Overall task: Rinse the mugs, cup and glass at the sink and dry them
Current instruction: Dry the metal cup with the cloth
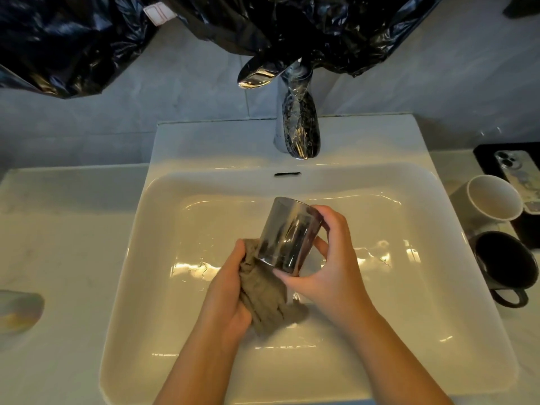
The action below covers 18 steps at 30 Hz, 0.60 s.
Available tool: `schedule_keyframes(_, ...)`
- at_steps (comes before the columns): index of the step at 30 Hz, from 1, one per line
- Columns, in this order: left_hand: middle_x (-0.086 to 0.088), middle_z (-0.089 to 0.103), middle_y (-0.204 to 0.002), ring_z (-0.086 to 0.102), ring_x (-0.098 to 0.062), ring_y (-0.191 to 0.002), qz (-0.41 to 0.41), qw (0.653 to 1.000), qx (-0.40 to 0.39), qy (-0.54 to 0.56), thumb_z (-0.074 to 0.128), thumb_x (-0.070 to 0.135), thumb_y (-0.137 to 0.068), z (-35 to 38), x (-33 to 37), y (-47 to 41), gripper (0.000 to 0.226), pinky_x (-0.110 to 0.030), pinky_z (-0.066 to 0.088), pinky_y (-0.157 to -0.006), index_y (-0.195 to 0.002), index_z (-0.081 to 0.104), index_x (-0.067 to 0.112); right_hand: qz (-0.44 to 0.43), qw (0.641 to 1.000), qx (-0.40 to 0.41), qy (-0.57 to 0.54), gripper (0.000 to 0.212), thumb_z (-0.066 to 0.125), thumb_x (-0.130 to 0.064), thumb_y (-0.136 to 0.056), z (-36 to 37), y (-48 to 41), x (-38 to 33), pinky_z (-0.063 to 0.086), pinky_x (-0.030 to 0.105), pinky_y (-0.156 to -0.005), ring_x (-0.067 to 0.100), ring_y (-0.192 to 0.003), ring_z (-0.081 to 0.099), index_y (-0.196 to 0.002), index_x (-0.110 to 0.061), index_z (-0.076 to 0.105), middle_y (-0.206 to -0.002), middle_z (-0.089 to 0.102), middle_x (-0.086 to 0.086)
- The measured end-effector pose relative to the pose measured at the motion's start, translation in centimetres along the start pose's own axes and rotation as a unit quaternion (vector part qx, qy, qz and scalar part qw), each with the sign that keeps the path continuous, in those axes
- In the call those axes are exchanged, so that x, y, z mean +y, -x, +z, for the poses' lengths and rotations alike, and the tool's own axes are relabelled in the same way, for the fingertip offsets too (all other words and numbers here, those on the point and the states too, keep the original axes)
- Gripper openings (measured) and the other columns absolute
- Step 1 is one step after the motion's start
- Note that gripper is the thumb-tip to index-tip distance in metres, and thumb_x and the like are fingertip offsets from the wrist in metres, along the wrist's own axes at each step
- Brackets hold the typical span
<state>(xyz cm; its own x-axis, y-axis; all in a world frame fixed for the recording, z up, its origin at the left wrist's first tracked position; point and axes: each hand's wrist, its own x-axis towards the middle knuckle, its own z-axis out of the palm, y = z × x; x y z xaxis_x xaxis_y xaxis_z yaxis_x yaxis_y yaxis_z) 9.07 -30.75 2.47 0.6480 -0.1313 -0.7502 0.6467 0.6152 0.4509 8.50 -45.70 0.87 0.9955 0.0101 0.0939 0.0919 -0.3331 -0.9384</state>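
Note:
A smoky grey glass is held tilted over the white sink, its open mouth toward me. My right hand grips it, fingers curled round its side and thumb at the rim. My left hand grips a bunched grey-brown cloth, which touches the glass at its rim. A grey mug with a white inside and a black mug stand on the counter to the right of the sink.
A chrome faucet stands behind the basin, with no water running. Black plastic sheeting hangs above. A phone lies on a dark tray at the far right. A pale object shows at the left edge.

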Motion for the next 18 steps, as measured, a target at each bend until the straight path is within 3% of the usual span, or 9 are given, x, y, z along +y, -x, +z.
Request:
schedule_keyframes(3,-0.026,0.062,-0.124,0.058,-0.037,-0.119,-0.030,0.997,-0.043,0.048,0.050,0.060,-0.088,-0.4,-0.1,0.4,0.068,-0.049,0.040,-0.106,-0.120,0.066,0.001,-0.032,0.999,-0.016,0.015,0.106,0.094,-0.023,-0.060,0.4,0.0,0.1,0.041,0.018,-0.106,0.004,-0.135,0.039,-0.143,-0.025,0.028,-0.146,0.033,-0.004)
schedule_keyframes(5,-0.027,0.058,-0.128,0.054,-0.037,-0.124,-0.019,0.997,-0.055,0.050,0.056,0.057,-0.086,-0.1,-0.1,0.5,0.069,-0.050,0.037,-0.109,-0.126,0.061,0.001,-0.033,0.998,-0.059,0.006,0.105,0.092,-0.023,-0.064,0.4,0.0,0.1,0.037,0.011,-0.105,-0.002,-0.137,0.035,-0.141,-0.038,0.022,-0.155,0.023,-0.005)
schedule_keyframes(7,-0.027,0.056,-0.131,0.054,-0.035,-0.121,0.010,0.999,-0.026,0.039,0.060,0.048,-0.083,0.1,0.0,0.3,0.067,-0.049,0.039,-0.108,-0.130,0.056,0.001,-0.040,0.995,-0.094,-0.005,0.098,0.089,-0.025,-0.068,0.5,0.2,0.2,0.036,0.013,-0.107,0.000,-0.142,0.030,-0.137,-0.044,0.022,-0.160,0.013,-0.010)
schedule_keyframes(9,-0.026,0.055,-0.132,0.056,-0.035,-0.113,0.046,0.999,0.008,0.021,0.064,0.044,-0.079,0.2,0.3,0.0,0.074,-0.046,0.047,-0.098,-0.135,0.046,-0.001,-0.020,0.992,-0.103,-0.076,0.081,0.085,-0.029,-0.070,0.4,0.5,0.1,0.039,0.022,-0.109,0.006,-0.142,0.034,-0.130,-0.045,0.033,-0.160,0.016,-0.016)
schedule_keyframes(12,-0.029,0.059,-0.125,0.065,-0.035,-0.095,0.082,0.995,0.035,-0.034,0.069,0.042,-0.074,-0.1,1.1,-0.1,0.072,-0.046,0.057,-0.078,-0.130,0.049,0.002,0.048,0.975,-0.075,-0.203,0.063,0.081,-0.030,-0.067,-0.2,0.3,-0.2,0.049,0.031,-0.101,0.012,-0.128,0.054,-0.120,-0.041,0.047,-0.148,0.041,-0.021)
schedule_keyframes(16,-0.020,0.068,-0.105,0.070,-0.029,-0.080,0.127,0.979,0.032,-0.155,0.069,0.040,-0.077,-0.8,1.6,-0.1,0.051,-0.037,0.057,-0.062,-0.115,0.056,0.010,0.114,0.954,-0.122,-0.248,0.093,0.081,-0.016,-0.070,-1.4,-0.1,0.1,0.053,0.032,-0.095,0.013,-0.123,0.059,-0.141,-0.052,0.033,-0.134,0.056,-0.008)
schedule_keyframes(18,-0.015,0.069,-0.100,0.071,-0.025,-0.075,0.137,0.967,0.039,-0.210,0.062,0.044,-0.086,-0.7,1.5,-0.1,0.045,-0.033,0.055,-0.059,-0.116,0.056,0.011,0.127,0.955,-0.161,-0.214,0.094,0.079,-0.006,-0.075,-1.6,0.0,-0.1,0.055,0.032,-0.093,0.013,-0.118,0.062,-0.142,-0.054,0.035,-0.131,0.057,-0.006)
